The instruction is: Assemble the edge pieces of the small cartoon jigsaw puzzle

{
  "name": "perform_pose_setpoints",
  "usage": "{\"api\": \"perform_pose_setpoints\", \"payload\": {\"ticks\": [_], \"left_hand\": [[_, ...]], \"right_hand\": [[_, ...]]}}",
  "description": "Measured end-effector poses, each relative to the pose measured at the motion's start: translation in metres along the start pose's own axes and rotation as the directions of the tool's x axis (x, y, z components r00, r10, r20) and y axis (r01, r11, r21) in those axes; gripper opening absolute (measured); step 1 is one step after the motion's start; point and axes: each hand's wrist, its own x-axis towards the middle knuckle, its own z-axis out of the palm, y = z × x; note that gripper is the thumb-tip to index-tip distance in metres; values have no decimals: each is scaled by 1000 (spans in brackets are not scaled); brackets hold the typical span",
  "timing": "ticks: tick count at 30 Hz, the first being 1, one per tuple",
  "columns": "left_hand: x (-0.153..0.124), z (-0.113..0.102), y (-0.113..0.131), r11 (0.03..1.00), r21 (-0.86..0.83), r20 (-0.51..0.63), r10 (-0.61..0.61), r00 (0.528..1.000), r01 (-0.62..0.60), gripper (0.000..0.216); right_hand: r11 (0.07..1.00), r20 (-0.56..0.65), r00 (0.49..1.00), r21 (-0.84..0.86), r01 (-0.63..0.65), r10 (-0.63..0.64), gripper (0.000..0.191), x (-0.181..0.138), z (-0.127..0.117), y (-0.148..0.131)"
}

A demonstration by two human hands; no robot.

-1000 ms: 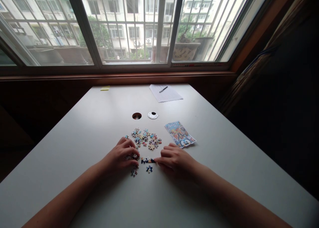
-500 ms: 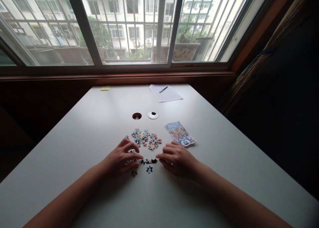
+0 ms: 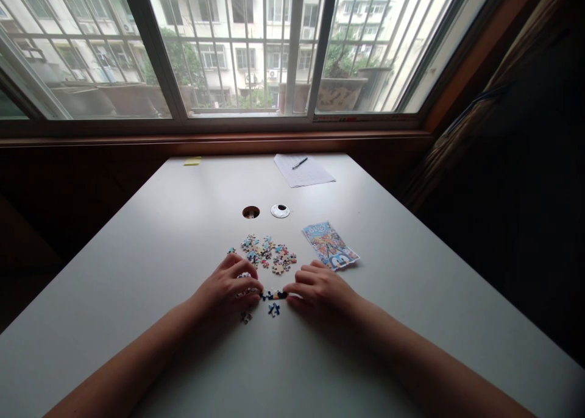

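Observation:
A short joined strip of jigsaw pieces (image 3: 273,295) lies on the white table (image 3: 150,247) between my hands. My left hand (image 3: 226,291) rests over some pieces, thumb and forefinger pinched at the strip's left end. My right hand (image 3: 320,290) is curled, its fingertips pressed on the strip's right end. A loose dark piece (image 3: 273,310) and another small piece (image 3: 245,317) lie just in front. A scattered heap of loose puzzle pieces (image 3: 267,253) sits beyond my hands.
A colourful puzzle picture card (image 3: 329,245) lies right of the heap. Further back are a cable hole (image 3: 251,212), its white cap (image 3: 280,211), a paper sheet with a pen (image 3: 303,170) and a yellow sticky note (image 3: 192,161). Window and dark sill behind.
My left hand has slid right to the strip's left end; my right hand shifted slightly on the right end. The strip has stayed nearly in place.

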Motion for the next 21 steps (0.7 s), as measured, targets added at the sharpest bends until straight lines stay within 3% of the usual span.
{"api": "perform_pose_setpoints", "payload": {"ticks": [21], "left_hand": [[5, -2, 1, 984, -159, 38, -79, 996, 84, 11]], "right_hand": [[1000, 8, 1000, -23, -20, 20, 18, 2, 0, -4]]}}
